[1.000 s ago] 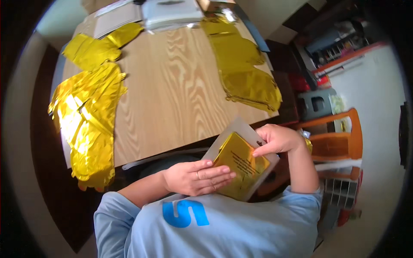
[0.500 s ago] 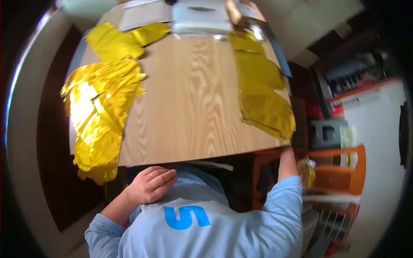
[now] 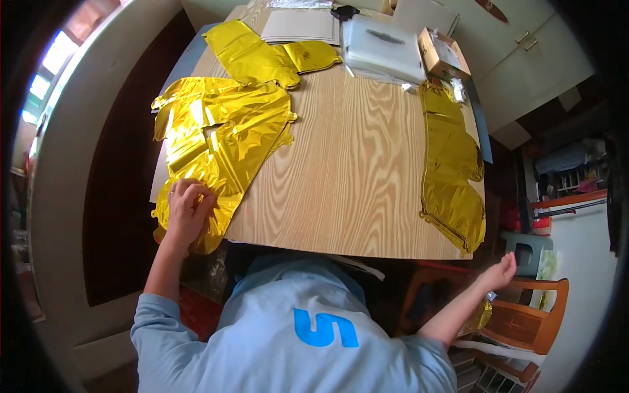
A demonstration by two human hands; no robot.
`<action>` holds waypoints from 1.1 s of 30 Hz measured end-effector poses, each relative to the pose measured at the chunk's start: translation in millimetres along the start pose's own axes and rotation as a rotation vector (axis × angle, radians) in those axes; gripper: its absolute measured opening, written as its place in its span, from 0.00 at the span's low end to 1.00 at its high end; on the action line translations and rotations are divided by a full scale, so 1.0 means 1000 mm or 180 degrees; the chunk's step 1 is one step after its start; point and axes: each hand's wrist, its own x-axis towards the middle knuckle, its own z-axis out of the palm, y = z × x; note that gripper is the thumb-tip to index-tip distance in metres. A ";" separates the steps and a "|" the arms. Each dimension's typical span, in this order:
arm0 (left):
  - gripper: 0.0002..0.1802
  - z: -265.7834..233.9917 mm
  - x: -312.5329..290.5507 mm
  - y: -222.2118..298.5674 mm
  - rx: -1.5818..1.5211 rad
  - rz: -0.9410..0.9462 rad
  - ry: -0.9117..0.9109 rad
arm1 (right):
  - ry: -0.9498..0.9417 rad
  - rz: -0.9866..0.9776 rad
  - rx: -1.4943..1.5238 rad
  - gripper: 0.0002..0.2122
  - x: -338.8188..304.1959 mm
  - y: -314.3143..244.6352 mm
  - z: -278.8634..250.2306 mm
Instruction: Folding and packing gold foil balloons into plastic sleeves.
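A pile of flat, gold foil balloons (image 3: 246, 141) lies creased on the left side of the table. My left hand (image 3: 190, 209) is on the pile's near end, its fingers bent and closed on the foil. Beyond the pile lies another flat gold foil balloon (image 3: 252, 56). Along the table's right edge is a stack of flat gold foil balloons (image 3: 452, 173), smoother than the left pile. My right hand (image 3: 503, 270) is off the table to the right, above a wooden chair. Its fingers are curled in, and whatever they may hold is hidden.
At the table's far side are a stack of clear plastic bags (image 3: 383, 49), a pale flat sheet stack (image 3: 301, 27) and an open cardboard box (image 3: 445, 56). The wooden chair (image 3: 524, 324) stands at right, near a grey stool (image 3: 527, 252). Bare wood (image 3: 341, 177) shows mid-table.
My left hand has gone from my lap up onto the left foil pile. My right hand has left the table's near right corner and swung out to the right. The view has shifted left.
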 end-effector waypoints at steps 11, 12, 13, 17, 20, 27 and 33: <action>0.36 -0.043 -0.034 0.047 0.0537 0.1092 -0.0731 | -0.4222 -0.2593 0.1561 0.08 -0.290 -0.307 0.079; 0.34 -0.032 -0.050 0.034 0.0630 0.1123 -0.0646 | -0.4342 -0.2865 0.1636 0.11 -0.305 -0.315 0.089; 0.32 -0.026 -0.060 0.024 0.0707 0.1165 -0.0561 | -0.4450 -0.3141 0.1690 0.14 -0.319 -0.321 0.098; 0.23 -0.038 -0.062 0.011 0.0482 0.1315 -0.0544 | -0.4382 -0.3848 0.1487 0.21 -0.355 -0.344 0.129; 0.18 -0.056 -0.053 0.021 0.0519 0.1259 -0.0952 | -0.4539 -0.4171 0.0779 0.26 -0.375 -0.341 0.147; 0.08 -0.075 -0.001 0.001 -0.0447 0.0547 -0.1858 | -0.4479 -0.3937 0.0378 0.27 -0.363 -0.337 0.150; 0.22 -0.075 0.035 -0.002 -0.0432 -0.0625 -0.2470 | -0.4213 -0.3622 0.1207 0.17 -0.362 -0.340 0.138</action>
